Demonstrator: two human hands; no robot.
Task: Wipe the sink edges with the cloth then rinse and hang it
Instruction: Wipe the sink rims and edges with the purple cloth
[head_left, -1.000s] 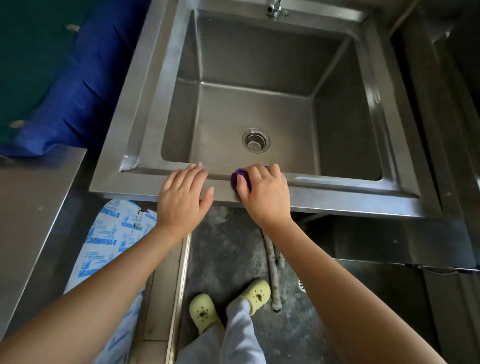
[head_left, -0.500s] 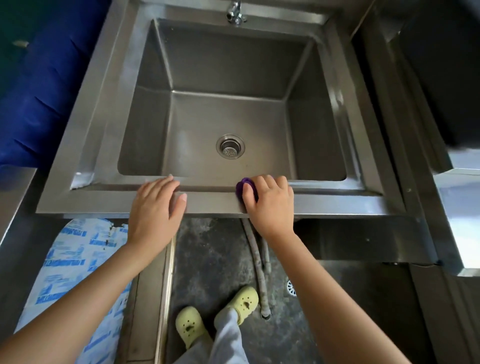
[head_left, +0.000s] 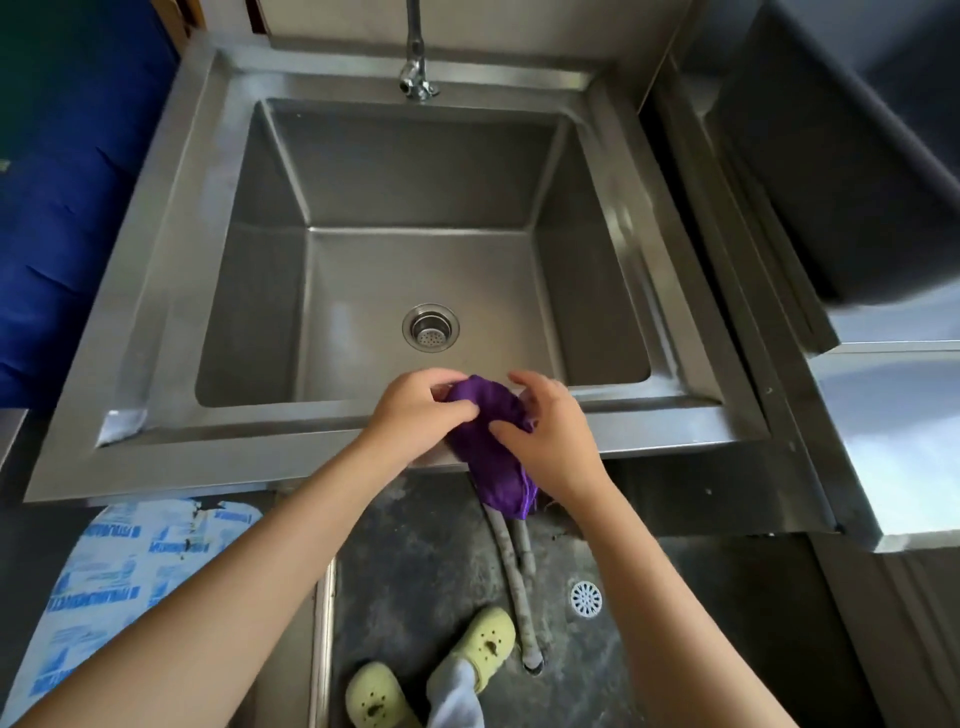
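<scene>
Although the steel sink (head_left: 171, 436) fills the view, the purple cloth (head_left: 493, 457) hangs over its near edge, left hand (head_left: 410, 415) and right hand (head_left: 556, 436) both pinching its bunched top. It looks soft, light, limp (best held by upper folds). The rim is smooth steel, a tap (head_left: 415, 78) at its far edge.

Both arms are bare from the left grip (head_left: 415, 415) and the right grip (head_left: 556, 441) back to the lower edge of view. The fingernails that show are short and plain. Well below the grips, the feet wear pale yellow-green clogs: the left clog (head_left: 376, 696) and the right clog (head_left: 485, 647) have broad rounded toes. Round vent holes dot their uppers, with dark smudges around some of them. A light grey trouser leg (head_left: 454, 691), softly creased, falls over the heel of the right clog, almost straight below the right grip.
</scene>
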